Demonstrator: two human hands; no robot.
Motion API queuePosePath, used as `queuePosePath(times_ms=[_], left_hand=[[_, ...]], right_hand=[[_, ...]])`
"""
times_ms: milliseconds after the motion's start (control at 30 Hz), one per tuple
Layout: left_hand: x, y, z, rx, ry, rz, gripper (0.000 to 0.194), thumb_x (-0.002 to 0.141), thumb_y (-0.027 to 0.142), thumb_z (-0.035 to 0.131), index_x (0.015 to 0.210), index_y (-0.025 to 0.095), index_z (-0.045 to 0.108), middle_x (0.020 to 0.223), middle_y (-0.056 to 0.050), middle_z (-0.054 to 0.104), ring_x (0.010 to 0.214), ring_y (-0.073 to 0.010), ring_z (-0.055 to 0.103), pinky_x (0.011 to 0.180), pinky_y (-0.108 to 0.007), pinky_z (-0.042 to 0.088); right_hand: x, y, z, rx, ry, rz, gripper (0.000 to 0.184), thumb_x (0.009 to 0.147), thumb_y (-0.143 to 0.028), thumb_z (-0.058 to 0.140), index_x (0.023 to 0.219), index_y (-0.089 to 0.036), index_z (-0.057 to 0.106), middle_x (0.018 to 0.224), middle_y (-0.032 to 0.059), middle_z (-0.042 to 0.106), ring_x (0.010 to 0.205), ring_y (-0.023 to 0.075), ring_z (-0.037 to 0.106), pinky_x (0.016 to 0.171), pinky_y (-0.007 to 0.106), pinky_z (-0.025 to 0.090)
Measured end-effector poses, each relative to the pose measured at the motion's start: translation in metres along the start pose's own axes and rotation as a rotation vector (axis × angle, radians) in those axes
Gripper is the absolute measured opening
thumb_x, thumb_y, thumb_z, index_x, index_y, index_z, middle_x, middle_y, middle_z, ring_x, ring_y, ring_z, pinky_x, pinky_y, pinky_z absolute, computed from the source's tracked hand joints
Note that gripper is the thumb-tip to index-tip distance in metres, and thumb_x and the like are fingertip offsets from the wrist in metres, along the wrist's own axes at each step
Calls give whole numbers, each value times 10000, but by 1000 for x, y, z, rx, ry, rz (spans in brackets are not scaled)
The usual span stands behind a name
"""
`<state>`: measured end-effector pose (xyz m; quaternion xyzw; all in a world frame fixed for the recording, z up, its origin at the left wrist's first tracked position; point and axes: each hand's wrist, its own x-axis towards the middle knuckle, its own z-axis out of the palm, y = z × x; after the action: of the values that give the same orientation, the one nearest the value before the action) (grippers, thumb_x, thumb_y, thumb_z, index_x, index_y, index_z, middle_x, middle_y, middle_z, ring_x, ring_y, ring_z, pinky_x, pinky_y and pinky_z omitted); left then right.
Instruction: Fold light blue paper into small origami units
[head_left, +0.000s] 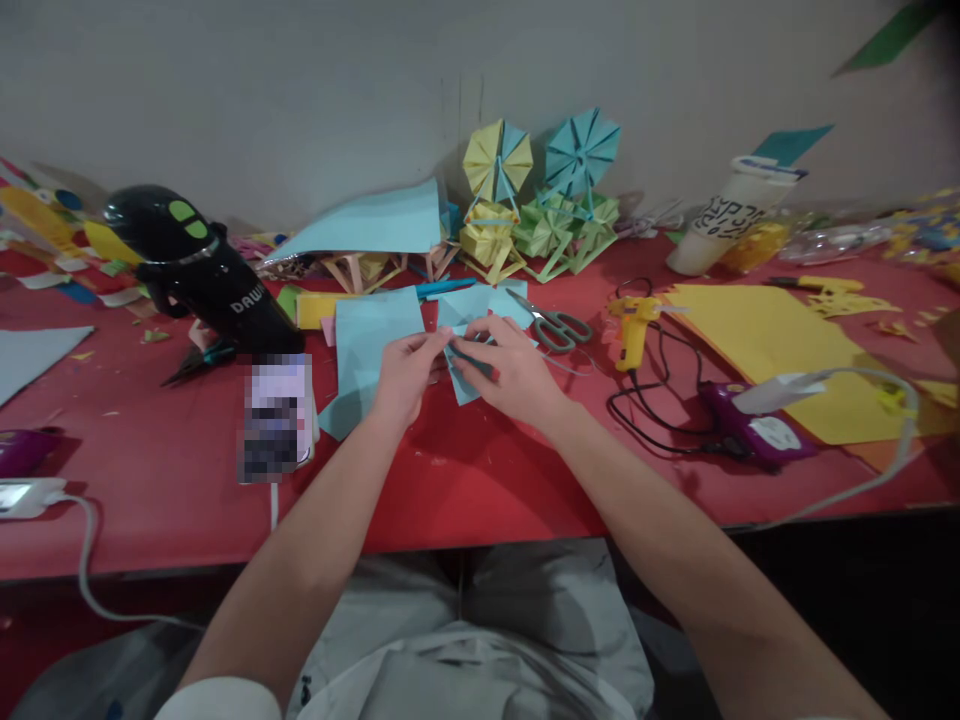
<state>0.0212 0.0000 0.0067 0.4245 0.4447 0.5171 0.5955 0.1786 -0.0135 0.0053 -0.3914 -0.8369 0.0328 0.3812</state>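
Note:
My left hand (409, 372) is closed, its thumb and forefinger pinching the edge of a small piece of light-blue paper (463, 390). Close against it, my right hand (517, 365) curls its fingers around a slim dark stick (471, 358) with a reddish end, at the same paper. The exact kind of stick is too small to tell. A larger light-blue sheet (375, 325) lies left of my hands, and another blue piece (457, 305) lies just beyond them. Grey-handled scissors (556, 325) rest right beside my right hand.
A yellow glue gun (634, 335) and its cable lie right, near a purple power strip (761, 430) and yellow sheets (780, 350). Left stand a black bottle (214, 275) and a phone (277, 418). Folded paper models (555, 230) and a white cup (724, 220) line the wall.

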Motion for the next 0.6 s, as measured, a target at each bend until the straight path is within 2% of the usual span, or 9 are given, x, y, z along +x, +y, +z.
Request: queuePosePath(times_ms=[133,233,300,400,467,500,600], left_hand=[[1,0,-1,18,43,42,297,665,426,767,683,160,636,626,9,587,557,-105,563,566,-242,482],[3,1,-4,30,93,134,276,675,410,756,673,161,638,629,12,582,594,-110,563,622,-258,516],[4,3,-6,42,123,195,270,680,410,754,676,165,639,648,8,594,653,-125,582,691,-278,539],[6,2,-8,64,150,243,280,676,420,760,662,172,631,660,9,601,694,-133,588,746,-292,549],[7,0,-8,61,134,257,280,678,423,756,653,173,632,659,12,594,696,-133,589,761,-302,551],[7,-1,-8,51,117,261,274,680,420,753,656,173,637,664,12,594,702,-136,594,766,-309,551],[7,-3,-7,16,62,245,253,686,411,747,677,176,653,687,8,606,728,-147,612,762,-321,553]], right_hand=[[-1,1,2,-20,4,5,295,953,-360,493,1142,-249,690,1102,114,586,1006,256,543,942,476,435],[-1,2,2,27,99,45,277,939,-393,528,1102,-248,700,1146,123,587,1066,260,550,977,484,427],[0,5,2,111,204,125,279,921,-420,558,1099,-250,690,1174,126,594,1105,263,551,973,479,442],[1,12,3,331,303,354,414,854,-520,623,1154,-235,642,1187,123,617,1054,242,589,874,427,508],[2,17,5,510,289,539,501,777,-601,665,1090,-210,645,1127,113,655,974,221,619,807,385,529],[2,18,6,592,242,595,508,742,-622,683,1015,-194,655,1058,102,675,930,210,627,803,372,528],[2,20,7,710,86,660,465,737,-633,671,855,-184,658,836,60,680,776,184,625,729,342,519]])
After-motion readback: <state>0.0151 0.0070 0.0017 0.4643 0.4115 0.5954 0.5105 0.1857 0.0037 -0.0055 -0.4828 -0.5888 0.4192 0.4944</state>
